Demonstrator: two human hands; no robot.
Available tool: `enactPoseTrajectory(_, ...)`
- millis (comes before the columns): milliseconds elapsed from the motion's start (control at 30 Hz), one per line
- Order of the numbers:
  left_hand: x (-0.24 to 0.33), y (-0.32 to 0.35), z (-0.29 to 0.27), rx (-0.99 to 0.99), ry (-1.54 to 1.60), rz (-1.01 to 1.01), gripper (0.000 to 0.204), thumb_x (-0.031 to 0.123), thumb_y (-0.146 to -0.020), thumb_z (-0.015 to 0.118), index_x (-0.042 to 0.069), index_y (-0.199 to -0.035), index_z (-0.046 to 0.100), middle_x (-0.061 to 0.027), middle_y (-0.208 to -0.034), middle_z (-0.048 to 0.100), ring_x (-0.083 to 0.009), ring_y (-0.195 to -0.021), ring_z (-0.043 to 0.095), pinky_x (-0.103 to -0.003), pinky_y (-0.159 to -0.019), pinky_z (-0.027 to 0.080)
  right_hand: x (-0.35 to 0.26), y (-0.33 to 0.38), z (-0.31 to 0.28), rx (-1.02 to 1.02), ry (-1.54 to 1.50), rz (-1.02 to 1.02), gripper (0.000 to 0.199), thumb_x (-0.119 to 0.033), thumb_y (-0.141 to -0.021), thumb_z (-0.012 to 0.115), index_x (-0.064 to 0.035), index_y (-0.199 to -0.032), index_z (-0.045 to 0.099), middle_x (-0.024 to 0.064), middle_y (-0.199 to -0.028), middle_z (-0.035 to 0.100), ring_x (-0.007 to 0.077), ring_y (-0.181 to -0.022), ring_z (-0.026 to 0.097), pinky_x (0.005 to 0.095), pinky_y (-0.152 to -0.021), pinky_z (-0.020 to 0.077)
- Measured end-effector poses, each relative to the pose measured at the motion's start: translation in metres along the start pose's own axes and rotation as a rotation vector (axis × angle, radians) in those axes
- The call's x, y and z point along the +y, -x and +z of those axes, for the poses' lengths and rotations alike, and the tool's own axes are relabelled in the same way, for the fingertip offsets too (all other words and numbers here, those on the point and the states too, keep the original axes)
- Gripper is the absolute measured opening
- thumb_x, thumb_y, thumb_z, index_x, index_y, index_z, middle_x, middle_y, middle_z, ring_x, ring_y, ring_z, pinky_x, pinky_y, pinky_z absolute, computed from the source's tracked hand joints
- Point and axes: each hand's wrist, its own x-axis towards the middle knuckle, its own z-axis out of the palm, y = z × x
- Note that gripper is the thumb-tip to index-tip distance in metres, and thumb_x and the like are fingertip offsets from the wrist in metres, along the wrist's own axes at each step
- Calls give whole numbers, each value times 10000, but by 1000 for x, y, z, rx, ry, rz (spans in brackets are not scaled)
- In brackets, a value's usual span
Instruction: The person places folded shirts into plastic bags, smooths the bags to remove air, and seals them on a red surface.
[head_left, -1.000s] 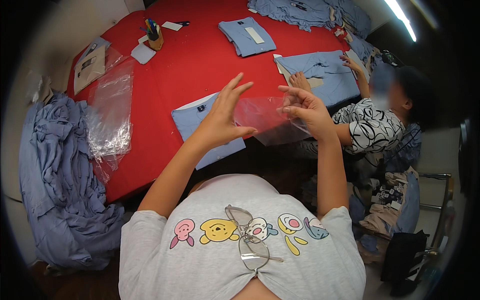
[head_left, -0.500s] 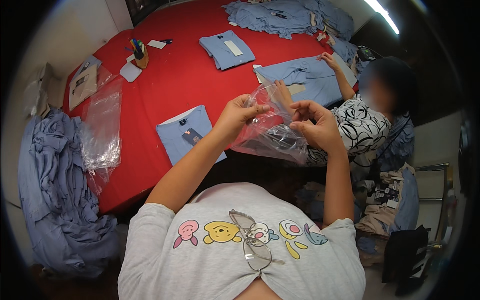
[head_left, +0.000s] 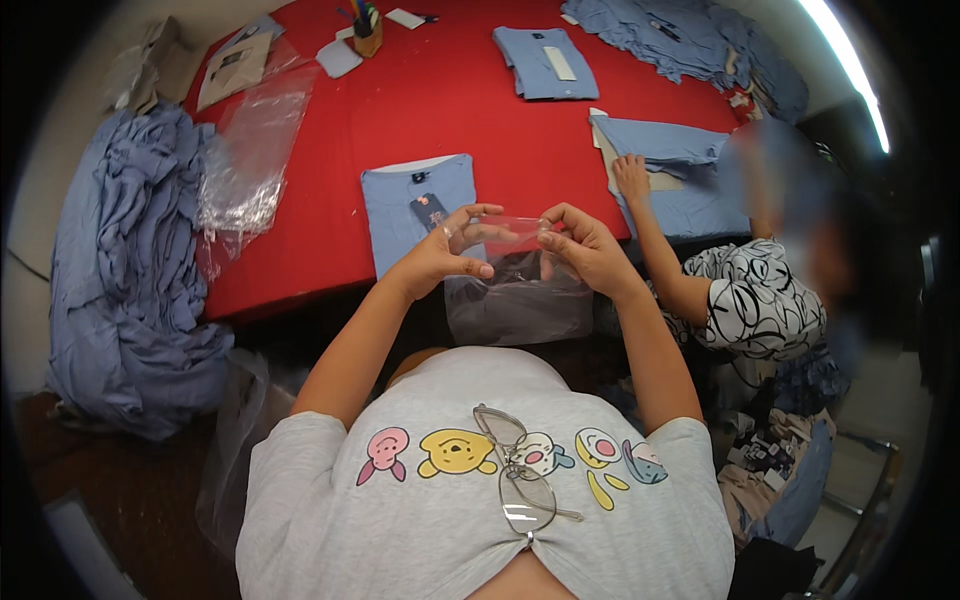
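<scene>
A clear plastic bag (head_left: 520, 310) hangs between my hands, just off the table's front edge. My right hand (head_left: 590, 252) pinches its upper right edge between thumb and fingers. At the upper left of the bag is my left hand (head_left: 445, 250), thumb and fingers spread apart. Some of its fingers show through or against the film; whether they are inside the mouth I cannot tell. Just beyond my left hand, a folded blue shirt (head_left: 385, 200) lies on the red table (head_left: 330, 215). It bears a dark hang tag (head_left: 428, 212), partly covered by my hand.
To the right, a co-worker's hand (head_left: 632, 180) rests on a blue shirt (head_left: 690, 205) with a beige card. Another folded shirt (head_left: 535, 75) lies farther back. Clear bags (head_left: 250, 160) lie at left beside heaped blue garments (head_left: 120, 270). A pen holder (head_left: 367, 35) stands at the back.
My hands have come lower and nearer to my body with the bag, which now hangs straighter. My left fingers have spread from a pinch. The view has shifted right and downward.
</scene>
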Motion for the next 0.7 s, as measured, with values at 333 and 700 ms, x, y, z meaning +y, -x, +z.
enactPoseTrajectory(333,-75,140,-104,-26,-936,-457,282,429,-994,781,154,-1020,839,-31,-1148,822,-265,-1300,701,-714,-1323,-1,135,-55,83,-286,426,53,162,-143,-1084,671,9,-1068,724,69,-784,735,127,-726,719,316,-689,538)
enactPoseTrajectory(700,-76,101,-170,316,-966,-232,203,167,-938,778,33,-1085,820,-119,-1068,805,-285,-1045,763,-384,-901,583,189,-79,110,95,584,-6,204,-205,-1031,755,-57,-1171,754,159,-1001,814,285,-908,805,355,-808,599)
